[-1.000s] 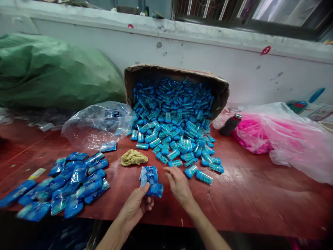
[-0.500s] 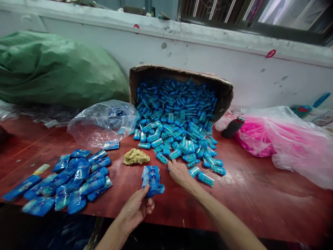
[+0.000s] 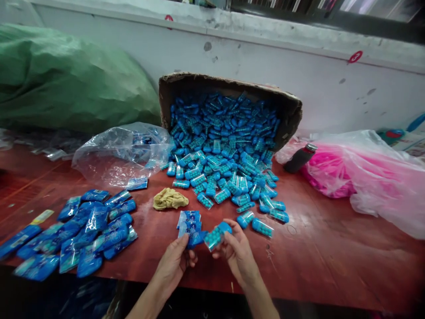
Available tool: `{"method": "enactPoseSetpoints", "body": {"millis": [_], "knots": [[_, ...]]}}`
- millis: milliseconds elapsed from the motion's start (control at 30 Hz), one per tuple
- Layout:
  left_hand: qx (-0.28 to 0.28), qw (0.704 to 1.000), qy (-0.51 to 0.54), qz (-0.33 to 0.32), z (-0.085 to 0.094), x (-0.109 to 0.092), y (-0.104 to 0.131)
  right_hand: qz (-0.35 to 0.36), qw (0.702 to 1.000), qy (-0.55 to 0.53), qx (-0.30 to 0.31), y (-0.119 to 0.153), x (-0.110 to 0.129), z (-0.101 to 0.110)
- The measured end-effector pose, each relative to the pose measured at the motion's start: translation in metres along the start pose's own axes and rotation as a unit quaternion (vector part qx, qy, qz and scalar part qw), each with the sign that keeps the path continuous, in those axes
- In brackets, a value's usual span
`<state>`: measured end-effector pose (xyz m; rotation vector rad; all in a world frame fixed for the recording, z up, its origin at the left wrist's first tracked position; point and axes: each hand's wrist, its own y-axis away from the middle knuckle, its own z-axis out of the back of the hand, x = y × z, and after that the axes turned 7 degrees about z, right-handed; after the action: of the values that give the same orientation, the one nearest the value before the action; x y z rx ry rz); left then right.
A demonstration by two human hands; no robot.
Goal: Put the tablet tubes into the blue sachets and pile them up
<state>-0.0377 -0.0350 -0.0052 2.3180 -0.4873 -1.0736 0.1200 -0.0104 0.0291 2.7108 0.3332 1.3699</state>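
Observation:
My left hand [image 3: 175, 260] pinches a blue printed packet [image 3: 197, 239] between thumb and fingers, near the table's front edge. Just beyond it lies a short row of overlapping flat blue packets [image 3: 188, 216]. In my right hand [image 3: 241, 253] is a small clear container [image 3: 215, 237] with a blue end and teal beads inside. Its clear end points at the packet, close beside it; I cannot tell if they touch. A heap of similar containers [image 3: 229, 177] spills from a cardboard box [image 3: 296, 110] lying on its side. On the left rests a pile of blue packets [image 3: 96, 219], some with beads showing.
A crumpled yellow cloth [image 3: 170, 198] sits beyond the flat packets. Behind it is a clear plastic bag [image 3: 102, 153]. A large green sack [image 3: 73, 79] fills the back left. A dark bottle [image 3: 300, 157] and a bag of pink material [image 3: 332, 170] stand right of the box.
My right hand has come back from the heap's front edge toward my left hand, now holding a container. My left hand still grips the blue packet. The view has shifted slightly.

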Motion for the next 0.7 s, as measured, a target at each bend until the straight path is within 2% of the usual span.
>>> {"method": "enactPoseSetpoints", "body": {"millis": [200, 400, 600, 700], "knots": [[0.001, 0.999, -0.033, -0.026, 0.0, 0.003, -0.001, 0.046, 0.998, 0.024, -0.019, 0.003, 0.002, 0.002], [-0.009, 0.997, -0.049, -0.055, -0.001, 0.0, 0.001, 0.06, 0.996, 0.059, -0.023, 0.009, 0.0, 0.005], [-0.001, 0.984, -0.119, -0.129, 0.007, -0.004, 0.007, 0.08, 0.994, 0.067, -0.032, 0.016, -0.005, 0.004], [0.008, 0.982, -0.118, -0.144, 0.009, -0.003, 0.01, 0.098, 0.992, 0.073, -0.041, 0.022, -0.01, 0.002]]}}
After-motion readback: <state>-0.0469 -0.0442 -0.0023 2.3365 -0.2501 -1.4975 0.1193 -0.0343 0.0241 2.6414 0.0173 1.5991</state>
